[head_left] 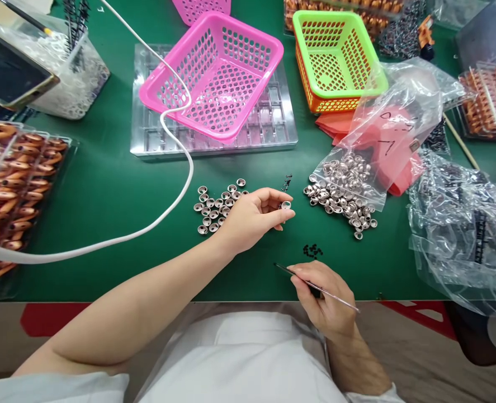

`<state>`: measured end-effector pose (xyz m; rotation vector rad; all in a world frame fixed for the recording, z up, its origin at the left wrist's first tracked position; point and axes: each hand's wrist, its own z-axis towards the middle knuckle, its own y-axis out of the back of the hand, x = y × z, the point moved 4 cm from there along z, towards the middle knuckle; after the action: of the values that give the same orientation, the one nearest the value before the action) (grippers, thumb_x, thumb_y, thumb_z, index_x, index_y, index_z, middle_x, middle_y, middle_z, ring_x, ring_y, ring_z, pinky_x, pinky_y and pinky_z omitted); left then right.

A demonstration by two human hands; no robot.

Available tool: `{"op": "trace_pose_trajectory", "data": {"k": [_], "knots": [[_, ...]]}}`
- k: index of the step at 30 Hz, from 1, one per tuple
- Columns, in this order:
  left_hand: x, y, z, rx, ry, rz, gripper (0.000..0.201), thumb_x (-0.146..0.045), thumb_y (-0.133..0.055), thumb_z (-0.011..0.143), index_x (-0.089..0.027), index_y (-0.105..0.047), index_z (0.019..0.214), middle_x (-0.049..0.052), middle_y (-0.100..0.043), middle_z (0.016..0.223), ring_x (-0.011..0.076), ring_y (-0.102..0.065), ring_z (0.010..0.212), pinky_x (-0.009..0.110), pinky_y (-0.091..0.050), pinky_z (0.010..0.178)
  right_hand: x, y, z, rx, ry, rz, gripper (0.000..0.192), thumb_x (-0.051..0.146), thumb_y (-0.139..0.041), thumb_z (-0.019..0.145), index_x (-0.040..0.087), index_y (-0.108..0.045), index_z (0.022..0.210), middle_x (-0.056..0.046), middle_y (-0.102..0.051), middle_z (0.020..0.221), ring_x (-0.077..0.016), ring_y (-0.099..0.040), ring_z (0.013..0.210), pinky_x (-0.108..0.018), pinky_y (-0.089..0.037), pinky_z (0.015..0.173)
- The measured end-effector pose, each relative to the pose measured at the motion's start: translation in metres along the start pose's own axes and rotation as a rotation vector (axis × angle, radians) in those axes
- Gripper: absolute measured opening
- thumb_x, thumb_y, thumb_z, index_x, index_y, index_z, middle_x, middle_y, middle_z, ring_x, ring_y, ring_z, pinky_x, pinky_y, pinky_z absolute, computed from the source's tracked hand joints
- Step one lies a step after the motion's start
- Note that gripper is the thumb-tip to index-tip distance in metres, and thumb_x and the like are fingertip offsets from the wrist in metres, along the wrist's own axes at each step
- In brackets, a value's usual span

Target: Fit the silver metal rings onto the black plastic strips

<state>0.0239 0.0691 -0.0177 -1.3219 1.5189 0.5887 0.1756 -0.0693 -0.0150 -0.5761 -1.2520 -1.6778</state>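
Observation:
Between the thumb and fingers of my left hand (251, 217) is a small round metal cup (286, 205), held above the green table. Beside that hand lies a loose group of similar metal cups (206, 211), part of it hidden behind the hand. My right hand (325, 294) grips a thin dark pointed tool, perhaps tweezers (282, 267), with its tip directed left. Just above the right hand is a little cluster of tiny black pieces (312, 251). A bigger heap of metal cups (342, 193) spills from a clear plastic bag (376, 168) on the right.
A pink basket (147, 92) rests on a clear compartment tray (147, 146) at the back. Right of it stands a green basket (340, 94) inside an orange one. A white cable (191, 168) crosses the left side. Crumpled plastic bags (449, 224) and trays of orange-brown parts (21, 190) flank the workspace.

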Motion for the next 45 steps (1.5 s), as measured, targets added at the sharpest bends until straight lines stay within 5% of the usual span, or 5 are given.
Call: {"op": "trace_pose_trajectory", "data": {"k": [8, 14, 17, 32, 45], "knots": [[0.001, -0.002, -0.004, 0.004, -0.014, 0.098, 0.029, -0.027, -0.081, 0.073, -0.015, -0.07, 0.097, 0.0, -0.068, 0.079, 0.0122, -0.063, 0.065, 0.026, -0.057, 0.06, 0.004, 0.007, -0.001, -0.066, -0.004, 0.032, 0.041, 0.001, -0.065, 0.084, 0.022, -0.063, 0.119, -0.006, -0.078, 0.098, -0.0206, -0.076, 0.085, -0.036, -0.063, 0.069], [0.002, -0.014, -0.018, 0.023, -0.17, 0.335, 0.023, -0.027, -0.079, 0.077, -0.017, -0.07, 0.095, 0.001, -0.07, 0.079, 0.0131, -0.065, 0.068, 0.025, -0.056, 0.064, 0.002, 0.029, 0.004, -0.503, -0.129, 0.045, 0.028, 0.004, -0.063, 0.088, 0.023, -0.066, 0.109, -0.005, -0.077, 0.093, -0.0182, -0.072, 0.072, -0.033, -0.059, 0.059], [0.001, -0.02, -0.023, 0.054, -0.278, 0.433, 0.017, -0.023, -0.079, 0.079, -0.017, -0.069, 0.091, 0.0, -0.071, 0.077, 0.0119, -0.064, 0.065, 0.023, -0.055, 0.064, -0.001, 0.029, 0.011, -0.585, -0.115, 0.059, 0.025, 0.006, -0.062, 0.09, 0.022, -0.066, 0.108, -0.004, -0.076, 0.091, -0.0183, -0.072, 0.071, -0.035, -0.059, 0.061], [-0.002, -0.025, -0.031, 0.023, -0.613, 0.712, 0.012, -0.022, -0.076, 0.084, -0.02, -0.065, 0.088, 0.0, -0.072, 0.075, 0.0119, -0.065, 0.062, 0.023, -0.054, 0.06, 0.002, 0.019, 0.016, -0.423, 0.016, -0.07, 0.042, 0.001, -0.065, 0.085, 0.023, -0.063, 0.121, -0.006, -0.077, 0.099, -0.0201, -0.074, 0.082, -0.036, -0.062, 0.063], [-0.001, -0.024, -0.034, 0.002, -0.674, 0.794, 0.011, -0.022, -0.075, 0.085, -0.02, -0.065, 0.09, -0.001, -0.071, 0.074, 0.0125, -0.066, 0.063, 0.023, -0.054, 0.061, 0.009, 0.02, 0.018, -0.352, 0.023, -0.152, 0.038, 0.005, -0.064, 0.087, 0.024, -0.06, 0.12, -0.007, -0.076, 0.099, -0.0192, -0.074, 0.083, -0.036, -0.063, 0.066]]}}
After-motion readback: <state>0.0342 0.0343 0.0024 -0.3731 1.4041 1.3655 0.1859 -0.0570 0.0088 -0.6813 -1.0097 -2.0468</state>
